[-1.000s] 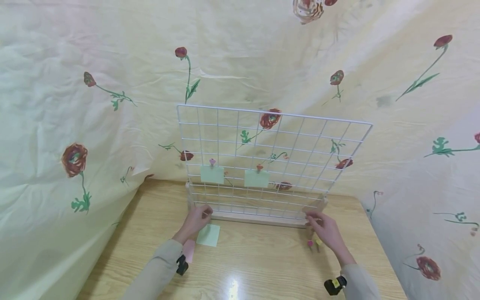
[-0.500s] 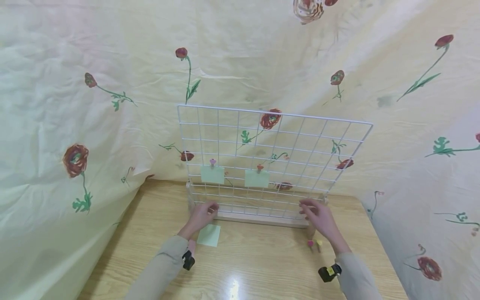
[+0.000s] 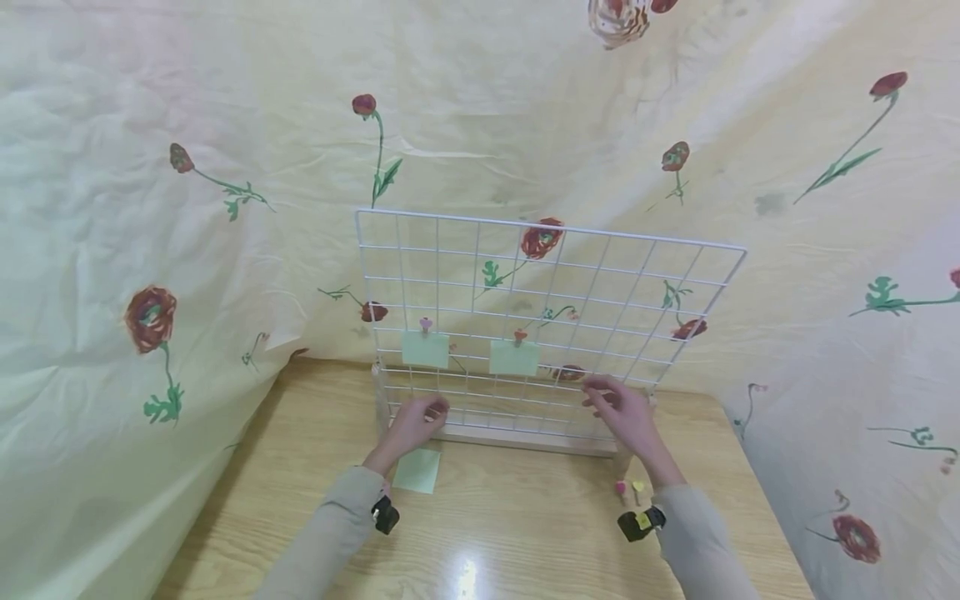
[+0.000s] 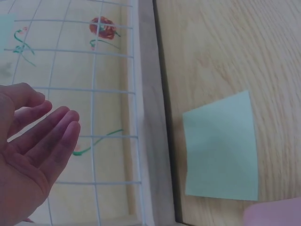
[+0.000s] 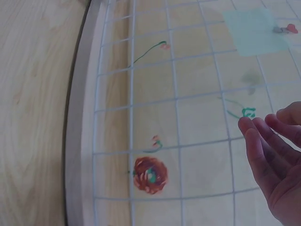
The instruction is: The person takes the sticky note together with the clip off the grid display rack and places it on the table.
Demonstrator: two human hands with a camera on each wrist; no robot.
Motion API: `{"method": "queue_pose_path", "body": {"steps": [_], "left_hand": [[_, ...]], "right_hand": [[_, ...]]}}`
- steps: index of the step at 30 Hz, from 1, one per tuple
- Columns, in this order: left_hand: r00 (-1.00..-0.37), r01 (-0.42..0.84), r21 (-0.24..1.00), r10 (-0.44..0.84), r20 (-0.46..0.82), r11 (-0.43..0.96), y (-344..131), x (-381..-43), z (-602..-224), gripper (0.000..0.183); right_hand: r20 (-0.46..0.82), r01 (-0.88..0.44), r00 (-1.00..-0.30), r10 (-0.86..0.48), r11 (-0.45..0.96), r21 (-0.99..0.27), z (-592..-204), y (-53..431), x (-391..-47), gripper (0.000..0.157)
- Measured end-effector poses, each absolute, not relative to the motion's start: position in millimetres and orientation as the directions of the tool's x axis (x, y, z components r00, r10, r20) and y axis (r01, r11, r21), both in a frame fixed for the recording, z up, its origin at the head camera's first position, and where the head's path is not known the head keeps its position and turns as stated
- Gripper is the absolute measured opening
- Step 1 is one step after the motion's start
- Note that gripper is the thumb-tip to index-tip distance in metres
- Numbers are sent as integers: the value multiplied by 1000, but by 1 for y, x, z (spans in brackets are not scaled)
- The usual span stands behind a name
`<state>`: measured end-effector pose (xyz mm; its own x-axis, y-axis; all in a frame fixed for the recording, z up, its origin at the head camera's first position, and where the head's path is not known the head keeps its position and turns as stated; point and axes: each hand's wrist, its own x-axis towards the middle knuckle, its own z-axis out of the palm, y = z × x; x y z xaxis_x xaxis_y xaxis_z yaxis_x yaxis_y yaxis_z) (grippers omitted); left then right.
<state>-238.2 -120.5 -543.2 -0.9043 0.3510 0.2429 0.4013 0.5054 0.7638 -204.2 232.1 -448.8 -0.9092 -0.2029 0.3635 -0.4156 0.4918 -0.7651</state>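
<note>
My left hand hovers before the lower left of the white wire grid, fingers loosely bent, nothing visible between them. My right hand is in front of the grid's lower right, also loosely bent and holding nothing visible. On the grid hang two pale green notes: the left note under a purple clip, the right note under a red clip. Below my left hand, another green note lies on the table beside a pink note, mostly hidden in the head view.
A magenta heart clip and a yellow heart clip lie on the wooden table near my right forearm. The grid stands in a pale wooden base. Floral cloth hangs behind and on both sides.
Both hands have risen slightly and moved inward: the left to the right, the right to the left. The clipped notes, grid and loose clips stay in place.
</note>
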Motion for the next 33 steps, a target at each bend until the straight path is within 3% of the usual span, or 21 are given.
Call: {"method": "queue_pose_path", "body": {"steps": [6,13,25,33], "left_hand": [[-907,393,765,352,231,510,-116,-239,-534,18],[-913,375,787,340,223,490,-112,-243,-525,20],[-908,392,812,323,267,433,-103,-248,-510,21],[-889,441,814,312,336,379,-93,-251,-491,19]], "right_hand": [[375,-431,-902,-215,499,-752,-430,218,-201,21],[366,-416,-909,-198,451,-790,-446,220,-215,23],[378,-429,-903,-203,407,-806,-414,194,-210,22],[407,-457,-890,-207,389,-800,-429,195,-230,23]]}}
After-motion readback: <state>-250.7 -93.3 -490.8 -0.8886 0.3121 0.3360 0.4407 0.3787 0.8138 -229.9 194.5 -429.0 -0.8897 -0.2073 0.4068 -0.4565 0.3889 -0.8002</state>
